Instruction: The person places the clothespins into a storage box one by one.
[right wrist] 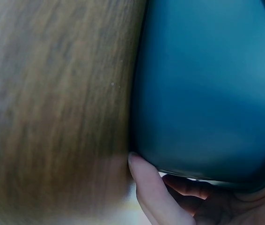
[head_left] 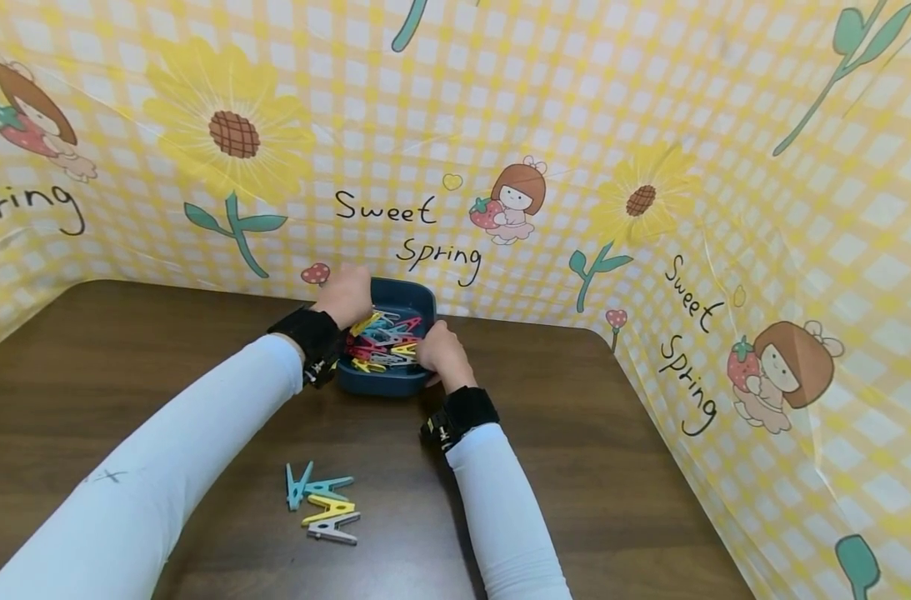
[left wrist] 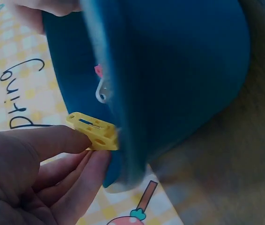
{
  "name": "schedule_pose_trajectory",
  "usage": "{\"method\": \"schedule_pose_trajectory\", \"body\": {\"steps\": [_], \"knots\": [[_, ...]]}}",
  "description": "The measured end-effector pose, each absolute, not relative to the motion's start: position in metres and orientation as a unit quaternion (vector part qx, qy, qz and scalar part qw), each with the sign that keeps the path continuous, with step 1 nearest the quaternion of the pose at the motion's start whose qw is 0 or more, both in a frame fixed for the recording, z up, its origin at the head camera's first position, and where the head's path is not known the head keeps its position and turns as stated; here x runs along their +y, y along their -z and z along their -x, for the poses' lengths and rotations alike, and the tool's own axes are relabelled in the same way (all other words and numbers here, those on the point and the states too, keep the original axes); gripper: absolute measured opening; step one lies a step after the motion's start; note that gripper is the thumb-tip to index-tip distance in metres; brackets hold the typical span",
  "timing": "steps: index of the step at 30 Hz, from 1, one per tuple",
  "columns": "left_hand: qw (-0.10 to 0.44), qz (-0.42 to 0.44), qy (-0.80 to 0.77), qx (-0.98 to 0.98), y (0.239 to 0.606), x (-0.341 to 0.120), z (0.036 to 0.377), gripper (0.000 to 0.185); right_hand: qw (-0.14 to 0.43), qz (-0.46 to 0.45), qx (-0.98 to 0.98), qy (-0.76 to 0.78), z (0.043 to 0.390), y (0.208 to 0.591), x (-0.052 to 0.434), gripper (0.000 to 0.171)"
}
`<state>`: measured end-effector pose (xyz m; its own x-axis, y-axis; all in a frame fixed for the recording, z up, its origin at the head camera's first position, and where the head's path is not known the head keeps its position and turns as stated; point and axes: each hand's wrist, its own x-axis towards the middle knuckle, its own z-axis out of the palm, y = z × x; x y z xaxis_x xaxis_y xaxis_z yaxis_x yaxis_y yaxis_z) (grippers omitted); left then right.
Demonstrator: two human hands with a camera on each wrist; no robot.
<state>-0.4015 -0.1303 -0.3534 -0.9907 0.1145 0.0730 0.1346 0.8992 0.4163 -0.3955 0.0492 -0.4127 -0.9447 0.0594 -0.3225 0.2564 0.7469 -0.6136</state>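
Observation:
A dark blue plastic box (head_left: 383, 383) full of mixed-colour clothespins (head_left: 391, 337) stands at the back of the table, between both hands. My left hand (head_left: 342, 298) is at its far left corner. In the left wrist view, that hand's thumb and fingers (left wrist: 71, 140) pinch a yellow clothespin (left wrist: 94, 131) right at the rim of the box. My right hand (head_left: 443, 354) grips the box's right side. Seen from the right wrist, its fingers (right wrist: 153, 190) curl around the end of the box wall (right wrist: 207, 93), partly hidden behind it.
Several loose clothespins, two teal, a yellow (head_left: 327, 508) and a grey one (head_left: 335, 528), lie on the brown wooden table (head_left: 575, 467) nearer to me. A yellow checked cloth (head_left: 425, 125) with printed flowers hangs as a wall behind the box and along the right.

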Motion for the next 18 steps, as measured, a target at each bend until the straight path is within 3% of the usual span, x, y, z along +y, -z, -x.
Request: {"method": "schedule_pose_trajectory", "body": {"steps": [6,18], "knots": [[0.032,0.048,0.207,-0.977,0.356,-0.131,0.398,0.012,0.129,-0.072,0.922,0.357,0.391,0.412,0.05,0.062],[0.035,0.066,0.203,-0.976,0.364,-0.14,0.413,0.014,0.139,-0.086,0.921,0.353,0.397,0.415,0.049,0.064]]}}
